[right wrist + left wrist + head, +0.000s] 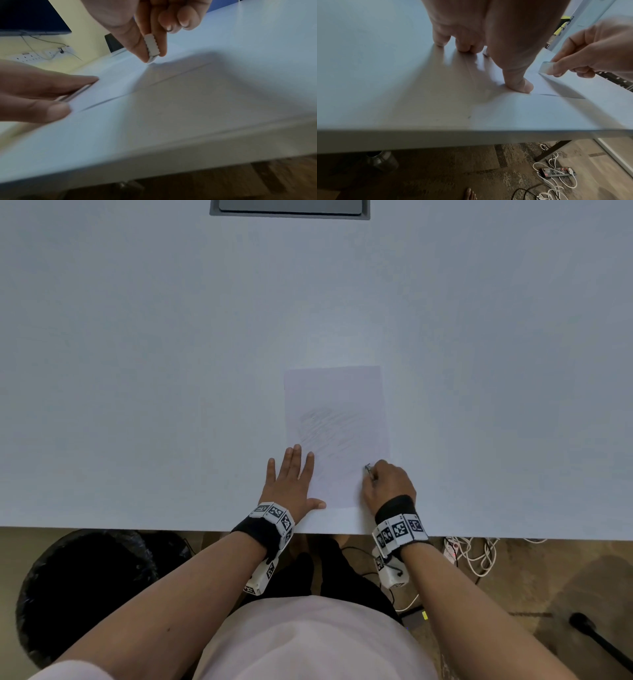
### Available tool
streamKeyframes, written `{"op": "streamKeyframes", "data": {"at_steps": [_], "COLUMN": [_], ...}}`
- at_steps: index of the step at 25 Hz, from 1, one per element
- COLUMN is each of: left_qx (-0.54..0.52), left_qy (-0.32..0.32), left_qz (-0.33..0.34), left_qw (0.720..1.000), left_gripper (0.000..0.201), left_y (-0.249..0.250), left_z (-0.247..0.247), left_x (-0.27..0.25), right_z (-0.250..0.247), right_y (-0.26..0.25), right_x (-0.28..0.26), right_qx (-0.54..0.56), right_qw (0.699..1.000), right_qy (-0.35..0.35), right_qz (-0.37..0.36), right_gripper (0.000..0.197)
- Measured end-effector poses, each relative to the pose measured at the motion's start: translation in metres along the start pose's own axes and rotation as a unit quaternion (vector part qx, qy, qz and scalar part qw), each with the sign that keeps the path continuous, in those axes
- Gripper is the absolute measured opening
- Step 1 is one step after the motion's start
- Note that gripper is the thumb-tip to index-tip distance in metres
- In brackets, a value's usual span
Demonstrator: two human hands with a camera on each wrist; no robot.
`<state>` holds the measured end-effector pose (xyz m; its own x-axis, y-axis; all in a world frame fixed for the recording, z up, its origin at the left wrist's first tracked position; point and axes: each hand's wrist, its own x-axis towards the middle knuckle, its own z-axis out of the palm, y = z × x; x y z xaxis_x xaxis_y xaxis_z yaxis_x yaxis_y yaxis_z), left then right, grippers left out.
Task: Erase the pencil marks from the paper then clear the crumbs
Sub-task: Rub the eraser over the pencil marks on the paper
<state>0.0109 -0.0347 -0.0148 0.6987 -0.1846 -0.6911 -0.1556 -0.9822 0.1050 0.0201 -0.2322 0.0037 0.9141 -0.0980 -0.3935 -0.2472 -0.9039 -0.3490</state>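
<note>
Your right hand (pixel 388 484) holds a small white eraser (pixel 151 47) in a thumb-and-finger grip, its tip at the paper's (pixel 337 436) right edge. Your left hand (pixel 291 484) lies flat with straight fingers, pinning the sheet's left edge to the surface (pixel 137 371). The pencil marks (pixel 325 433), ahead and left of the grip, look unerased, so erasing seems only starting. Next, carry the eraser onto them. The near surface edge lies just behind your wrists; ahead is open room.
</note>
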Motion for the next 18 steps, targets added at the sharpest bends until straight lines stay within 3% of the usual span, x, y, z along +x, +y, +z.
{"op": "streamKeyframes", "data": {"at_steps": [5, 7, 11, 16, 18], "left_qx": [-0.009, -0.015, -0.028, -0.035, -0.042], "left_qy": [0.001, 0.004, 0.008, 0.012, 0.009], "left_qz": [0.008, 0.005, 0.000, 0.002, 0.000], "left_qw": [1.000, 1.000, 1.000, 0.999, 0.999], "left_gripper": [0.100, 0.101, 0.103, 0.103, 0.106], "left_y": [-0.003, -0.003, -0.002, -0.004, -0.004], "left_z": [0.003, 0.003, 0.003, 0.003, 0.002], "left_x": [0.000, 0.000, -0.001, 0.000, -0.001], "right_z": [0.029, 0.024, 0.014, 0.031, 0.024], "right_y": [-0.039, -0.029, -0.013, -0.048, -0.035], "right_x": [-0.028, -0.020, -0.006, -0.033, -0.016], "right_qx": [-0.018, 0.001, 0.059, -0.012, 0.000], "right_qw": [0.987, 0.992, 0.998, 0.983, 0.990], "right_qy": [-0.097, -0.073, -0.002, -0.114, -0.080], "right_qz": [-0.130, -0.101, 0.031, -0.145, -0.115], "right_gripper": [0.020, 0.021, 0.021, 0.022, 0.022]}}
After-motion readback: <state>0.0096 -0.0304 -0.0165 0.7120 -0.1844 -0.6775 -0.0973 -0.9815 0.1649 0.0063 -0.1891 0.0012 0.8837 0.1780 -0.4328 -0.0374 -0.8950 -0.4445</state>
